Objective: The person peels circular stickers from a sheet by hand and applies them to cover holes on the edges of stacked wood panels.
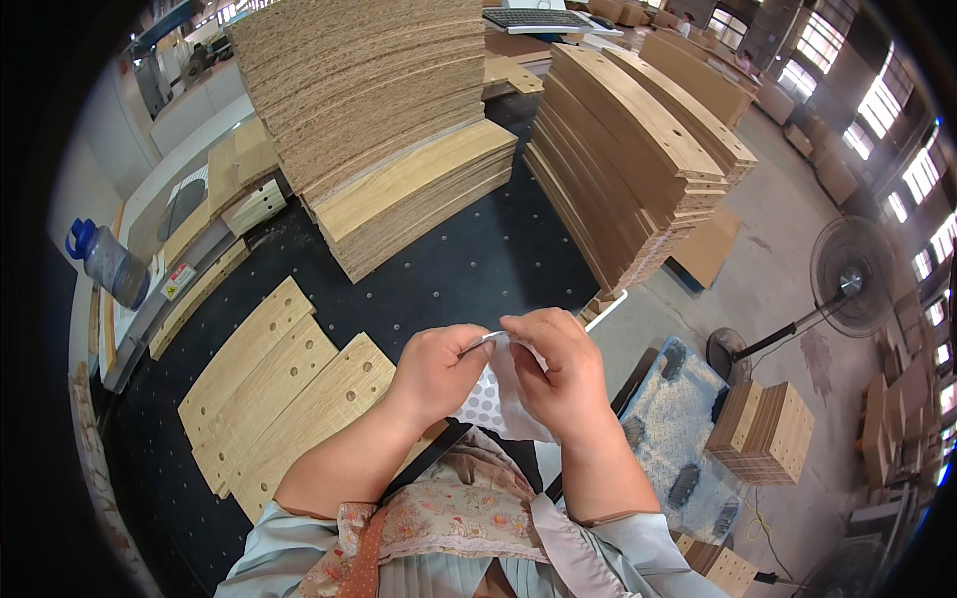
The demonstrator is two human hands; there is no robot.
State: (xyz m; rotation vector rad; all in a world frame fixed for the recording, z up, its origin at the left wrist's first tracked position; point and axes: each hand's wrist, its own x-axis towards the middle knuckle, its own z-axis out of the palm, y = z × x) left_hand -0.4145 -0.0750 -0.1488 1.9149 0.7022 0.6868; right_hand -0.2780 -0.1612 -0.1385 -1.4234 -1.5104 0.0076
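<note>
In front of my chest I hold a white sheet with rows of round grey dots (482, 404), which looks like a sheet of stickers. My left hand (444, 367) pinches its upper left edge between thumb and fingers. Close beside it, my right hand (554, 361) grips the upper right part, where the sheet folds back and shows a plain pale side. The fingertips of both hands nearly meet at the top edge. Below and left of my hands lie several wood-grain panels (261, 384) with drilled round holes, side by side on the black table (439, 261).
A tall stack of chipboard-edged panels (369, 90) stands at the far left, another stack of boards (623, 149) at the far right. A blue-lidded bottle (110, 264) is on the left. Right of the table are a worn blue platform (678, 439), more boards (763, 434) and a fan (847, 279).
</note>
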